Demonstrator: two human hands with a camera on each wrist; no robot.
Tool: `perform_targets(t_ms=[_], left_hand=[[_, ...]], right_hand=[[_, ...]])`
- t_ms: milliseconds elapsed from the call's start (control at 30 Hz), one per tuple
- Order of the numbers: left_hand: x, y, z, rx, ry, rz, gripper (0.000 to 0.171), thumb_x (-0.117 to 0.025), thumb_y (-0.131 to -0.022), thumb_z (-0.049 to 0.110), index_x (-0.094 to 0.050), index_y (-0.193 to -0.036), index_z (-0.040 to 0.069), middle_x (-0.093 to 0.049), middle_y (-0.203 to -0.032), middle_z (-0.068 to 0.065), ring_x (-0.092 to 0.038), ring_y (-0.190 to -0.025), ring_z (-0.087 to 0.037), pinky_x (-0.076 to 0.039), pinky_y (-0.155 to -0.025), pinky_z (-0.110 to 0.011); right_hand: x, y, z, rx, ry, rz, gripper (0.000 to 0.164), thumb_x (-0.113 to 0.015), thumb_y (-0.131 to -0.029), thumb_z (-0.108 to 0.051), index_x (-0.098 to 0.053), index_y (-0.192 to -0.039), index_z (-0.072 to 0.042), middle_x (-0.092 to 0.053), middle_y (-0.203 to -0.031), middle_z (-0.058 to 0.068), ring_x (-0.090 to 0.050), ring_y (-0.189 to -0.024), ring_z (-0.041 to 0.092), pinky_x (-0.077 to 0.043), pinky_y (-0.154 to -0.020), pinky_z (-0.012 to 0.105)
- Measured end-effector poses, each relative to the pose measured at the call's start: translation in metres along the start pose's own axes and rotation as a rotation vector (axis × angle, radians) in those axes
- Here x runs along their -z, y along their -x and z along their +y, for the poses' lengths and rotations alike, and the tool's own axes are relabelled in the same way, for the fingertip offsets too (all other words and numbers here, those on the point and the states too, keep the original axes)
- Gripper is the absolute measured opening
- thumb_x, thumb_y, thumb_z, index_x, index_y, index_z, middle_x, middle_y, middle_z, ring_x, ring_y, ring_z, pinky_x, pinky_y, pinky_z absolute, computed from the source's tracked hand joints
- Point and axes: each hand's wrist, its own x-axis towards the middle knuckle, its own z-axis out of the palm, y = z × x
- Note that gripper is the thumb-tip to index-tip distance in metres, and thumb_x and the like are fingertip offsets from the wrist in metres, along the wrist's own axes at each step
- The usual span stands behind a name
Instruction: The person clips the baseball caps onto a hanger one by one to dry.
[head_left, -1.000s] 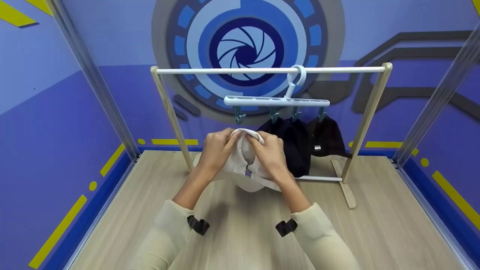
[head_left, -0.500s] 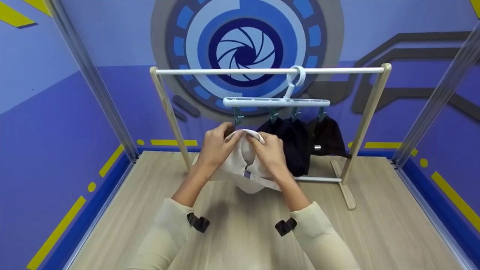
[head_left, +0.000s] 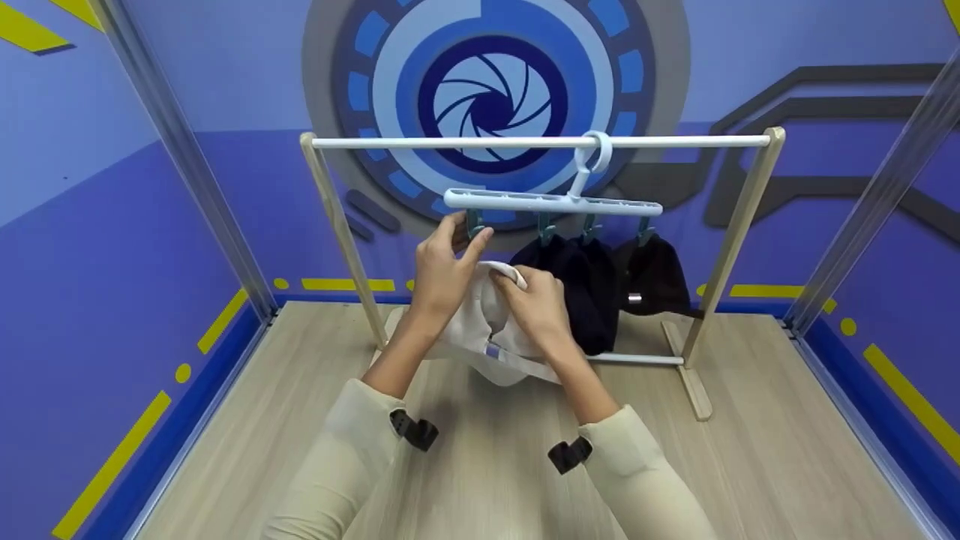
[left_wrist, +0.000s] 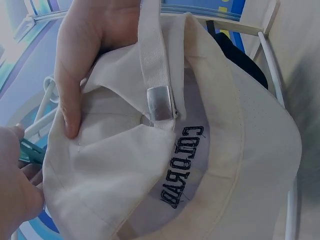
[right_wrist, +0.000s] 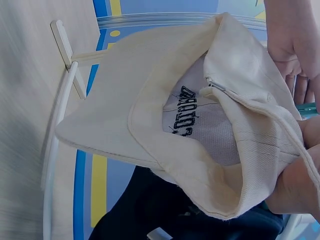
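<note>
A white baseball cap (head_left: 469, 322), its inside turned up, hangs below the hanger. Dark lettering and a metal strap buckle (left_wrist: 161, 103) show in the left wrist view. My right hand (head_left: 538, 306) pinches the cap's crown between thumb and fingers. Higher up, my left hand (head_left: 442, 274) has thumb and fingers around a green clip (head_left: 474, 223) at the hanger's left end. The cap stands just below that clip, apart from it in the head view. The light blue hanger (head_left: 517, 201) hooks over the rack's bar.
A black cap (head_left: 592, 300) and a dark brown cap (head_left: 656, 277) hang from the other clips, close to the right of my right hand. The rack's white top bar (head_left: 450, 142) runs between wooden posts (head_left: 739, 232). The wooden table (head_left: 480, 465) lies below.
My left hand has let go of the cap and moved up to the left-end clip. The right hand keeps hold of the cap in nearly the same place. The hanger tilts slightly.
</note>
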Motion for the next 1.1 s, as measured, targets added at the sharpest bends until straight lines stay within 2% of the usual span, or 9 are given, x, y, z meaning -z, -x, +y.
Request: perform_targets(t_ms=[200, 433, 633, 767, 900, 1100], left_hand=[[-0.001, 0.0, 0.004, 0.012, 0.065, 0.011, 0.034, -0.067, -0.087, 0.035, -0.063, -0.106, 0.007, -0.069, -0.092, -0.003, -0.067, -0.082, -0.008, -0.054, -0.074, -0.025], [-0.003, 0.004, 0.005, 0.063, 0.223, 0.042, 0.023, -0.073, -0.083, 0.025, -0.067, -0.091, 0.005, -0.072, -0.083, -0.007, -0.07, -0.077, -0.018, -0.054, -0.066, -0.028], [-0.007, 0.005, 0.006, 0.11, 0.385, 0.036, 0.016, -0.07, -0.085, 0.013, -0.063, -0.085, -0.001, -0.072, -0.084, -0.013, -0.07, -0.08, -0.025, -0.056, -0.073, -0.033], [-0.009, 0.006, 0.005, 0.125, 0.476, 0.039, 0.018, -0.07, -0.085, 0.015, -0.062, -0.082, 0.0, -0.072, -0.085, -0.012, -0.07, -0.08, -0.024, -0.056, -0.075, -0.035], [-0.009, 0.007, 0.006, 0.145, 0.477, 0.022, 0.021, -0.07, -0.084, 0.016, -0.062, -0.083, -0.003, -0.072, -0.087, -0.016, -0.071, -0.082, -0.026, -0.057, -0.073, -0.035], [-0.001, 0.01, 0.025, 0.137, 0.467, -0.014, 0.014, -0.068, -0.086, 0.004, -0.062, -0.085, -0.009, -0.07, -0.086, -0.023, -0.069, -0.083, -0.034, -0.056, -0.075, -0.038]], right_hand=[[0.001, 0.0, 0.001, 0.005, 0.006, 0.012, 0.026, -0.068, -0.086, -0.032, -0.065, -0.069, -0.013, -0.043, -0.056, -0.006, -0.04, -0.055, 0.011, -0.033, -0.049, 0.024], [0.001, 0.002, 0.006, -0.022, 0.03, 0.012, 0.021, -0.069, -0.085, -0.032, -0.07, -0.074, -0.014, -0.055, -0.062, -0.005, -0.048, -0.06, 0.013, -0.038, -0.053, 0.025], [0.001, 0.002, 0.008, -0.031, 0.025, 0.008, 0.022, -0.07, -0.085, -0.033, -0.069, -0.072, -0.015, -0.053, -0.059, -0.005, -0.047, -0.057, 0.012, -0.037, -0.051, 0.026], [0.002, 0.003, 0.009, -0.019, 0.016, 0.006, 0.022, -0.07, -0.084, -0.034, -0.069, -0.072, -0.016, -0.049, -0.057, -0.006, -0.045, -0.055, 0.011, -0.035, -0.049, 0.026], [0.004, 0.004, 0.009, 0.005, -0.01, 0.006, 0.026, -0.069, -0.085, -0.033, -0.064, -0.067, -0.015, -0.043, -0.054, -0.008, -0.041, -0.051, 0.008, -0.031, -0.045, 0.023], [0.007, 0.004, 0.008, 0.042, -0.031, 0.003, 0.028, -0.068, -0.086, -0.032, -0.06, -0.065, -0.016, -0.04, -0.053, -0.009, -0.038, -0.049, 0.006, -0.029, -0.043, 0.021]])
